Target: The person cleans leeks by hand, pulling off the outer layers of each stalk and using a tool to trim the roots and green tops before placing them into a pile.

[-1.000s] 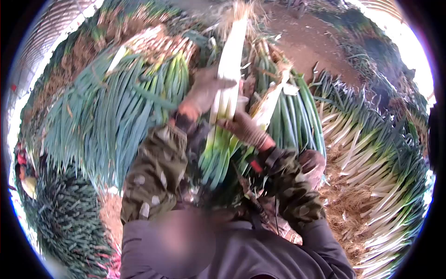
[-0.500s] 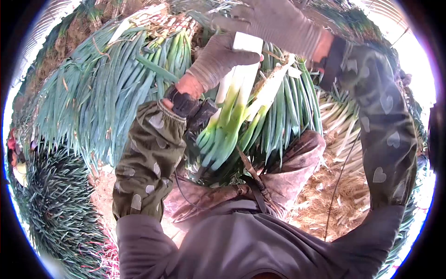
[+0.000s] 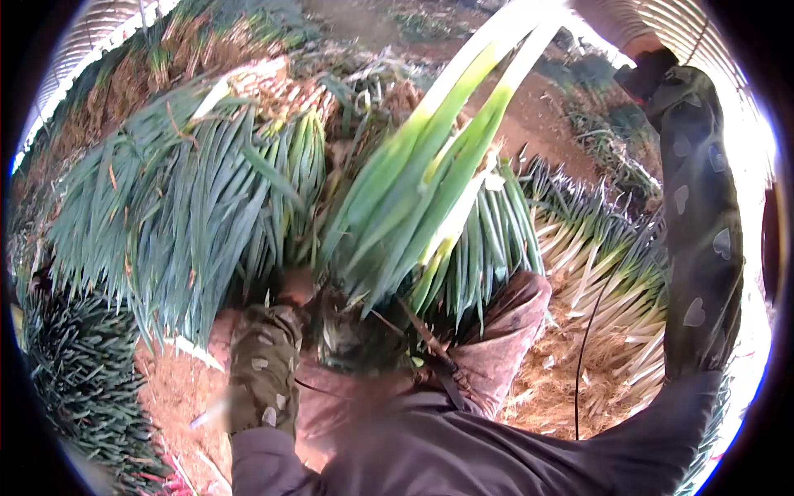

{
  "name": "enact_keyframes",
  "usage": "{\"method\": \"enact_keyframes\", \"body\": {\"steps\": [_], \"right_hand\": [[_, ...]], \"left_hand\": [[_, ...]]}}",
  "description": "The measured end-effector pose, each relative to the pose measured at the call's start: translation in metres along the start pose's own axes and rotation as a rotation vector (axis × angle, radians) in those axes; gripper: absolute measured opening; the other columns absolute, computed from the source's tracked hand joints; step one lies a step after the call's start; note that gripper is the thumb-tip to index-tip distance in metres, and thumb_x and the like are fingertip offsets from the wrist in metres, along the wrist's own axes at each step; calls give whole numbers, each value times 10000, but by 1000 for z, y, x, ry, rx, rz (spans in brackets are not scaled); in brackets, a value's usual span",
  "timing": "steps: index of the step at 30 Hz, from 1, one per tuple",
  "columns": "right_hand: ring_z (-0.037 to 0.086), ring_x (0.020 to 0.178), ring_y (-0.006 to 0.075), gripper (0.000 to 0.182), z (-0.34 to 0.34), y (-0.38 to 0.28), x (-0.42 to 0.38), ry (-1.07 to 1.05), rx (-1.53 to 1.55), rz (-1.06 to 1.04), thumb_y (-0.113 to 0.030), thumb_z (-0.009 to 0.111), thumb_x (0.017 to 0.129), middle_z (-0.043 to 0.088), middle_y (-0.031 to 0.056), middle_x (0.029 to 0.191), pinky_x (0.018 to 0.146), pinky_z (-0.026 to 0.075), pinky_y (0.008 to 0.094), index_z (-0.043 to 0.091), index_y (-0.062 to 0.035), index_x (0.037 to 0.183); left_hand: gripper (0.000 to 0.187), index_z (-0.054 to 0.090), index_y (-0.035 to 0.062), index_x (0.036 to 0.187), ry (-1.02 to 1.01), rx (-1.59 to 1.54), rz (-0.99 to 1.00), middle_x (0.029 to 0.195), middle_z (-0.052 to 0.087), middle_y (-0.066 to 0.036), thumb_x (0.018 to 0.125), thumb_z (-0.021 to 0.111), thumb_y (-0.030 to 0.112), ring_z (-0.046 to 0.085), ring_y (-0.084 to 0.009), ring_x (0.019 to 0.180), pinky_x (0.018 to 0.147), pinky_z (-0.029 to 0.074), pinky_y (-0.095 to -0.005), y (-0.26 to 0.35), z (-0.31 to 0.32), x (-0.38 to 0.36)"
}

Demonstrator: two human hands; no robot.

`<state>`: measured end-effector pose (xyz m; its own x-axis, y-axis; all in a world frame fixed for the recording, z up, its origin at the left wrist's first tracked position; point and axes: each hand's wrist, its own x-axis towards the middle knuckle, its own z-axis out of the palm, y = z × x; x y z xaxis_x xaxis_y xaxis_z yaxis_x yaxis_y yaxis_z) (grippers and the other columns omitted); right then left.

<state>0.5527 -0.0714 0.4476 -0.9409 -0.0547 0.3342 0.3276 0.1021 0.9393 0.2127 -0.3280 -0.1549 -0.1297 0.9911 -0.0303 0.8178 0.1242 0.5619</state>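
A few large green onions (image 3: pixel 430 157) slant across the middle, white ends up at the top edge and green leaves hanging toward my lap. At those white ends is my gloved right hand (image 3: pixel 610 18), partly cut off by the frame; it appears closed on them, though its fingers are out of sight. My left hand (image 3: pixel 298 287) is low beside the leaf tips, blurred and mostly hidden by leaves and sleeve, so its fingers do not show. Under the raised stalks lies a bunch of green onions (image 3: pixel 488 240).
A big heap of green onions (image 3: pixel 190 190) lies at the left. Dark leaf tips (image 3: pixel 83 380) stand packed at lower left. More onions with white stalks (image 3: pixel 612 289) lie at the right, near dry, root-like fibres (image 3: pixel 546 376). A thin cord (image 3: pixel 585 355) hangs beside my right arm.
My right hand has moved up and right, and the green onions' white ends have risen with it. My left hand has left the stalks and dropped toward my lap.
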Motion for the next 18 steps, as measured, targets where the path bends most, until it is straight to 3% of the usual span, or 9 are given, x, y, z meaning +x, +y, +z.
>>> {"method": "enact_keyframes", "body": {"steps": [1,3,5,7,9,11,13,15,18], "right_hand": [[622,744,288,198,2,27,-19,90,-245,70,-129,645,723,636,58,775,739,433,458,671,-144,918],[609,700,264,203,1,85,-64,78,-119,308,-78,638,755,645,90,774,677,452,456,702,-125,942],[679,1033,264,478,33,149,-121,-336,-228,421,-245,627,885,687,67,1165,871,534,448,560,-154,1350],[694,1002,240,371,4,102,-118,-438,-257,524,-204,571,912,703,56,1083,786,553,439,600,-161,1279],[711,949,249,303,-26,49,-100,-617,-212,662,-178,575,913,712,68,1026,740,564,443,629,-169,1211],[704,922,338,331,-37,3,-102,-483,57,653,-147,678,836,706,124,997,820,548,472,624,-111,1161],[677,880,379,254,-73,-39,-96,-443,327,651,-121,674,831,696,143,968,803,544,466,647,-36,1069],[678,849,357,233,-107,-80,-110,-355,468,621,-139,676,825,693,126,926,763,524,455,648,-43,1035],[679,803,323,205,-131,-149,-137,-384,455,497,-165,680,815,689,100,862,703,495,438,649,-53,985]], "left_hand": [[470,644,-2,1195,-79,87,-78,937,687,-172,840,675,304,664,-361,871,818,540,-485,-17,6,-6],[566,645,43,1240,-213,261,-235,918,688,-159,771,772,333,664,-347,832,754,544,-500,-36,8,2],[682,646,87,1285,-372,445,-404,899,689,-146,703,868,362,664,-332,793,689,547,-514,-37,5,21],[556,708,112,1134,-279,410,-271,1004,715,-131,742,845,481,678,-293,946,840,548,-467,34,-35,18],[497,714,76,1105,-346,66,-75,1020,722,-119,808,811,463,682,-238,956,827,552,-426,117,-83,15],[440,707,41,1105,-519,-883,266,1002,720,-81,865,778,403,674,-188,958,852,545,-359,152,-74,26],[467,660,34,1197,-509,-1050,478,1043,702,-71,880,773,358,658,-184,1006,912,529,-334,220,-88,29],[796,454,54,1452,-488,-1264,440,1387,572,-129,842,791,437,547,-252,1276,1059,461,-412,254,-70,49],[1015,399,32,1483,-556,-1951,525,1533,438,-175,772,699,691,378,-362,1444,1189,311,-567,265,-22,79]]}}
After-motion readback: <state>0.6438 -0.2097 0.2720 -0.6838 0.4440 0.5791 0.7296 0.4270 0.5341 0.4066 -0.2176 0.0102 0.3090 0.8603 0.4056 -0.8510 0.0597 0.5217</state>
